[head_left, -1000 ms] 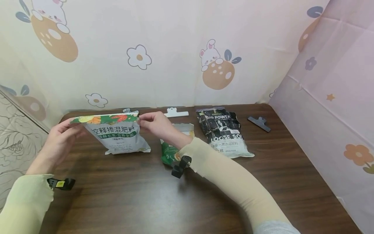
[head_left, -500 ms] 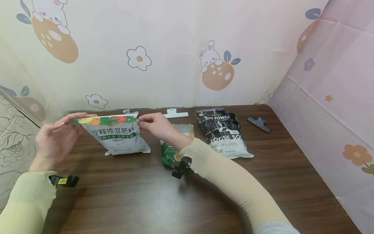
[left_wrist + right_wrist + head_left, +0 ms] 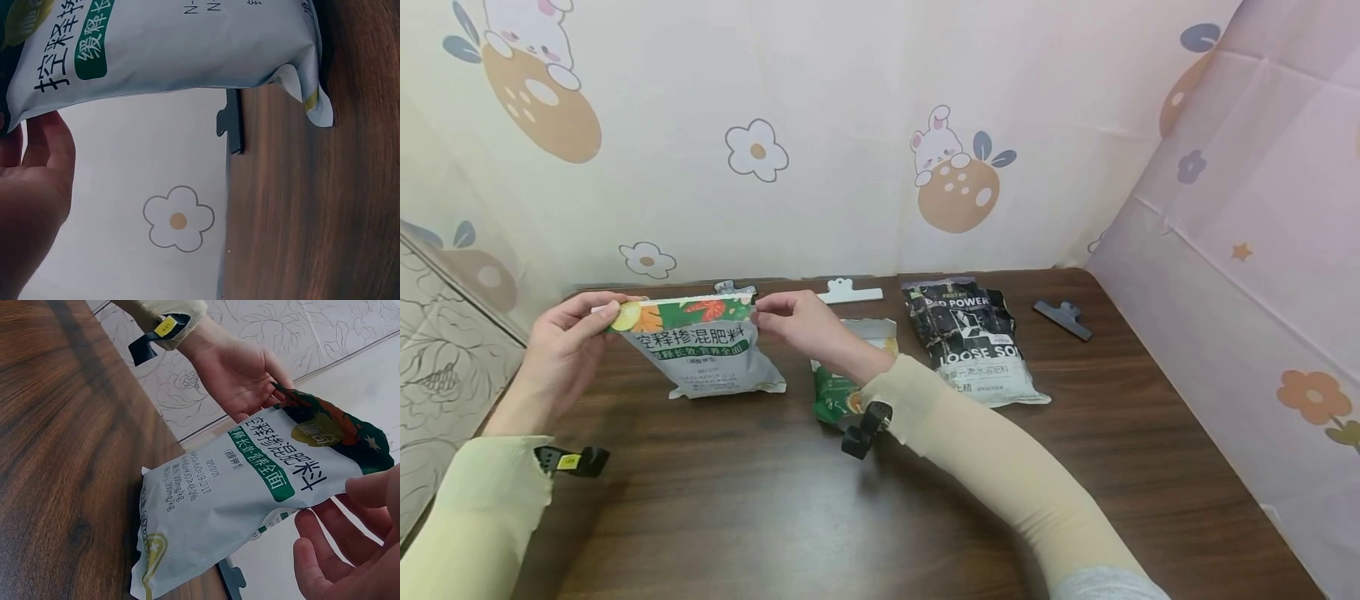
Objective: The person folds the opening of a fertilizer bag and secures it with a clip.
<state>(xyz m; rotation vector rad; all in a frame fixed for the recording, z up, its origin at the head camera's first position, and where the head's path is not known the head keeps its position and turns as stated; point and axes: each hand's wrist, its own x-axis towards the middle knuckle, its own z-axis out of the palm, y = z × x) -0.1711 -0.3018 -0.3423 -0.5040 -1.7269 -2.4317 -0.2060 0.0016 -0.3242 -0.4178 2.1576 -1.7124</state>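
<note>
A white bag with a green, fruit-printed top band [image 3: 707, 358] stands upright on the table at the left, its top edge folded flat. My left hand [image 3: 568, 350] pinches the band's left end between thumb and fingers. At the right end, my right hand [image 3: 812, 329] pinches the corner of the top. The right wrist view shows the bag [image 3: 212, 500] between both hands, the thumb of my right hand [image 3: 356, 550] on its printed side. In the left wrist view my left hand [image 3: 37, 181] is at the bag's upper corner, its fingertips partly hidden by the bag.
A green bag [image 3: 835, 392] lies partly behind my right forearm, with a black and white bag [image 3: 973, 342] to its right. Along the back are a white clip [image 3: 850, 292] and a partly hidden clip [image 3: 733, 287]. A dark grey clip [image 3: 1063, 319] lies at the right.
My left hand loosened from the bag's left end, its fingers spreading, and now pinches the band again, slightly further right. The right hand and bag have hardly moved.
</note>
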